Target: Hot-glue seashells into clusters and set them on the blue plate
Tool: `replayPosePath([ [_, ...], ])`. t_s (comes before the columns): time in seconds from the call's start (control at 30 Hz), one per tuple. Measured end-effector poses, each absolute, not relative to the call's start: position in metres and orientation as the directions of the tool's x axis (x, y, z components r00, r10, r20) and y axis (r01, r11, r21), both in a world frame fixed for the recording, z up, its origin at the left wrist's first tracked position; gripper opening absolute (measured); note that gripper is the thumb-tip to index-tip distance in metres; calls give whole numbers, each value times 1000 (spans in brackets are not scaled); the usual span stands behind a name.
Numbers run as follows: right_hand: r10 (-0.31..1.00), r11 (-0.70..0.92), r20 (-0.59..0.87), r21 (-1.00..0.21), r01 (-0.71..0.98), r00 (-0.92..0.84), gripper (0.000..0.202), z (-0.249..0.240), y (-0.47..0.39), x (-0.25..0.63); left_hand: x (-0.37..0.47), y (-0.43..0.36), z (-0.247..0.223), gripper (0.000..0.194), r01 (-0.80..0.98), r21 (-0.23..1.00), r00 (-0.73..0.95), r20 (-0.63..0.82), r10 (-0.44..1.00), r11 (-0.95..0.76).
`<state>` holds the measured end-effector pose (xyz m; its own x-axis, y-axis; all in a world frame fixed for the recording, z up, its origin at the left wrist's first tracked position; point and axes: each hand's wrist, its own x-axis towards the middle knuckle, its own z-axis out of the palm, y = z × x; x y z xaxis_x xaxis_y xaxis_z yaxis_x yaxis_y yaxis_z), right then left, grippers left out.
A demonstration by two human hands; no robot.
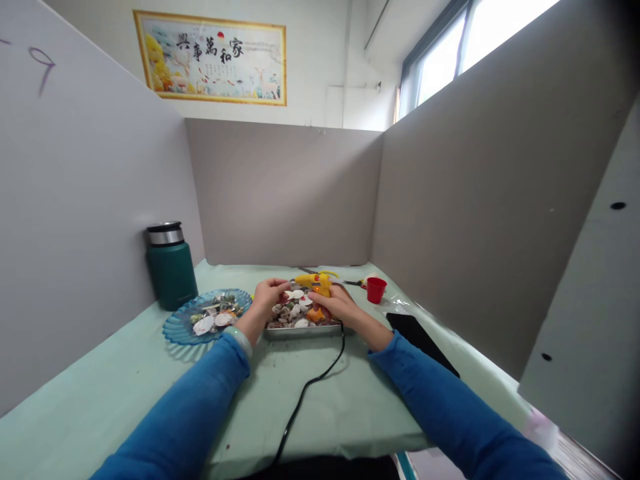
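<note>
My right hand (336, 301) is wrapped round the handle of a yellow glue gun (311, 281), whose nozzle points left. A black cord hangs from the gun and runs toward the table's front edge. Close to the nozzle, my left hand (269, 297) has its fingertips pinched together; whatever they hold is too small to make out. Below both hands lies a shallow metal tray (300, 335) filled with seashells (301, 323). An orange starfish-like piece (315, 315) rests among the shells, near my right hand.
Left of the tray stands a blue scalloped plate (175, 327) with shells and small pieces, and behind it a green bottle (171, 270). To the right are a red cup (376, 290), scissors-like black handles (354, 283) and a flat black object (423, 343). Grey partitions (285, 193) enclose the table.
</note>
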<state>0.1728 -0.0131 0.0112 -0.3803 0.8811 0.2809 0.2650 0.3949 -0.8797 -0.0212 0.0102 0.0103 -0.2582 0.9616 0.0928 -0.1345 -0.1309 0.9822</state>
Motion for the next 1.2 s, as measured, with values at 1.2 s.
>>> replayPosePath([
  [1.2, 889, 384, 279, -886, 259, -363, 35, 12, -16, 172, -21, 8, 14, 15, -191, 978, -266, 34, 963, -87],
])
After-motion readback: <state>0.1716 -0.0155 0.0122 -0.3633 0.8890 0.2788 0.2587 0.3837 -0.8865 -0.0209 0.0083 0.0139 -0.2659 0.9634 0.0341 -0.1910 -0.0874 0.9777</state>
